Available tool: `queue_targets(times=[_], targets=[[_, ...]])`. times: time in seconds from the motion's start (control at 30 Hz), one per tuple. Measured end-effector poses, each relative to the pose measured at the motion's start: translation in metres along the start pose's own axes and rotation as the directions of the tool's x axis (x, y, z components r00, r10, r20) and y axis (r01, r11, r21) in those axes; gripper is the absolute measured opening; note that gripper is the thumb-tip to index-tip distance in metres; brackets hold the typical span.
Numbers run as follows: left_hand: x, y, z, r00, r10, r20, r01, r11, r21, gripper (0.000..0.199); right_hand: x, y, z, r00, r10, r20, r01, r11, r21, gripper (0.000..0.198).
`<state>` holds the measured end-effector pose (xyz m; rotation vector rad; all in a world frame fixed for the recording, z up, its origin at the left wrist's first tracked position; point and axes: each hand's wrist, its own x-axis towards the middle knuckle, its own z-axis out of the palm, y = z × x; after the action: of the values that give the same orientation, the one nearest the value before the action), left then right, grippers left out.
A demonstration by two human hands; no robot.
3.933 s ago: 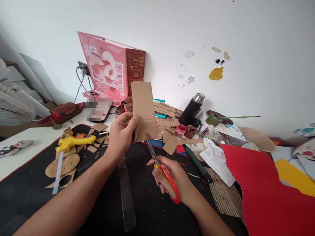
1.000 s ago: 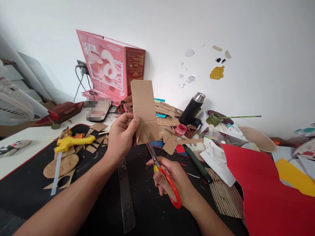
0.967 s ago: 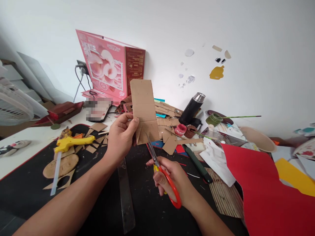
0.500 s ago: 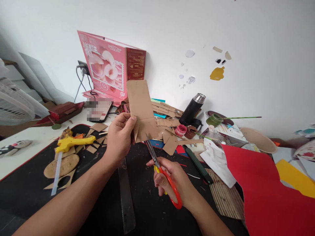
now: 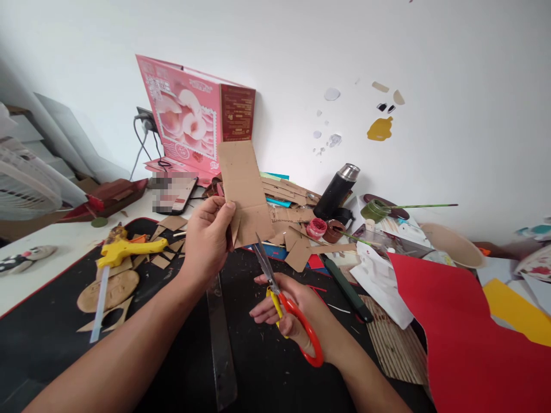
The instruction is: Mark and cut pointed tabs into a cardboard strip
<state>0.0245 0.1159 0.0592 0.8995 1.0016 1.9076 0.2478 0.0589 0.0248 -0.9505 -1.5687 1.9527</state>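
Observation:
A folded strip of brown cardboard is pinched upright between the thumb and fingers of my left hand. My right hand holds a pair of scissors with red and yellow handles, thumb and fingers through the loops. The blades are slightly parted and point up at the lower edge of the cardboard. Below my left hand, a metal ruler lies on the black mat.
At left sit a yellow glue gun and cardboard scraps. Behind stand a pink box and a black thermos. Paint jars, a green utility knife and red paper lie to the right.
The cardboard and my left hand have shifted slightly left. My right hand's fingers have spread outward on the yellow handle, and the scissors have turned a little.

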Motion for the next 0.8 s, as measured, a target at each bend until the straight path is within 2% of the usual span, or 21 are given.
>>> queue_targets(times=[0.17,0.27,0.4,0.8], targets=[[-0.003,-0.001,-0.002,1.0,-0.008,0.026,0.007,0.999,0.036,0.027,-0.004,-0.006,0.002,0.995,-0.094,-0.015,0.092,0.991,-0.096,0.093],[-0.007,-0.001,-0.001,0.998,0.004,0.059,-0.008,0.998,0.07,0.028,-0.006,-0.01,0.004,0.993,-0.108,-0.036,0.101,0.982,-0.157,0.085],[-0.011,-0.001,0.0,0.997,0.018,0.071,-0.025,0.995,0.1,0.034,-0.008,-0.016,0.007,0.992,-0.12,-0.04,0.107,0.963,-0.247,0.085],[-0.013,0.001,0.005,0.994,-0.002,0.114,-0.006,0.997,0.071,0.037,-0.009,-0.016,0.009,0.993,-0.11,-0.051,0.092,0.955,-0.281,0.08]])
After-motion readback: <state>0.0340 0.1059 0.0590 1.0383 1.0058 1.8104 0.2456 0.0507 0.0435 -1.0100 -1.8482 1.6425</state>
